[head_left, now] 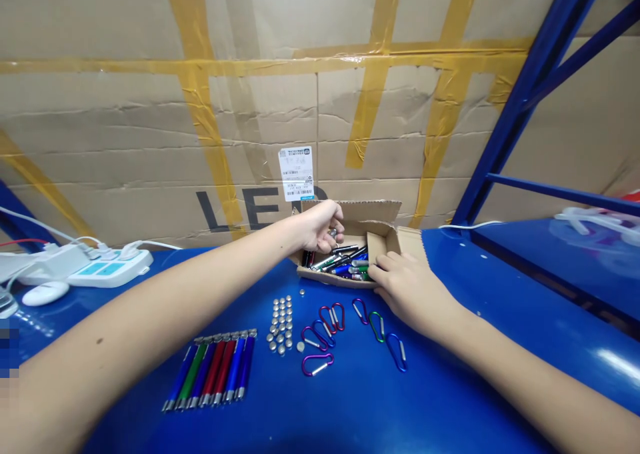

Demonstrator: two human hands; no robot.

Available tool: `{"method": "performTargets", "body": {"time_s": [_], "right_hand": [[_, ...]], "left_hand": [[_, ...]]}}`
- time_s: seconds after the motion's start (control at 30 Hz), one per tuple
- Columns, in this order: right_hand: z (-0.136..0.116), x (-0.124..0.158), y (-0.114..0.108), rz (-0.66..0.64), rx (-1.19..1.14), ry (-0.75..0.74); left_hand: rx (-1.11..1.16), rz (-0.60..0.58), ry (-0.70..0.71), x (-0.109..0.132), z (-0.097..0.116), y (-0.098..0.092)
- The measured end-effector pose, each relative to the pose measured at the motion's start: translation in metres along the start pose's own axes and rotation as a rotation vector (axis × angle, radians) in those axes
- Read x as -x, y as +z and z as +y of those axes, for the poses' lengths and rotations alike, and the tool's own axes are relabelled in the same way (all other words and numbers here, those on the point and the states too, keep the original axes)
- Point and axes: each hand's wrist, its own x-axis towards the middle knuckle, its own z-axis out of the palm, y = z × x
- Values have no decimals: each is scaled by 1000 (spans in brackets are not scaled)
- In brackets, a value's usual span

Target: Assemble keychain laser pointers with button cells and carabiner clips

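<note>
My left hand (pixel 321 225) reaches into a small open cardboard box (pixel 380 231) and pinches a small silvery part over the pile inside. The box holds several coloured pen-like tubes (pixel 345 262). My right hand (pixel 406 287) rests on the box's near right edge, fingers curled against it. On the blue table (pixel 450 387) in front lie a row of several coloured tubes (pixel 213 374), a cluster of several small silver button cells (pixel 281 323) and several coloured carabiner clips (pixel 330 327).
A white power strip (pixel 110 267) with plugs and cables sits at the left, with a white mouse (pixel 45 293) beside it. Taped cardboard (pixel 250 107) forms the back wall. Blue shelf struts (pixel 525 107) rise at the right, with clear plastic bags (pixel 595 224) beyond.
</note>
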Motion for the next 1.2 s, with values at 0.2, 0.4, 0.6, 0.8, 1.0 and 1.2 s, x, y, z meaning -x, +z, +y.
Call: {"method": "performTargets", "body": {"time_s": [0.2, 0.4, 0.6, 0.8, 1.0, 1.2], "right_hand": [[0, 0, -2, -36, -2, 15], [0, 1, -1, -14, 2, 25], [0, 0, 0, -10, 19, 23], [-1, 0, -2, -33, 13, 36], [-1, 1, -3, -23, 1, 27], [-1, 0, -2, -31, 10, 30]], "left_hand": [[-616, 253, 109, 11, 14, 20], [-886, 85, 330, 14, 9, 20], [-1023, 40, 337, 9, 2, 24], [-1032, 40, 306, 8, 3, 30], [-485, 118, 183, 14, 12, 13], [361, 193, -16, 23, 10, -3]]}}
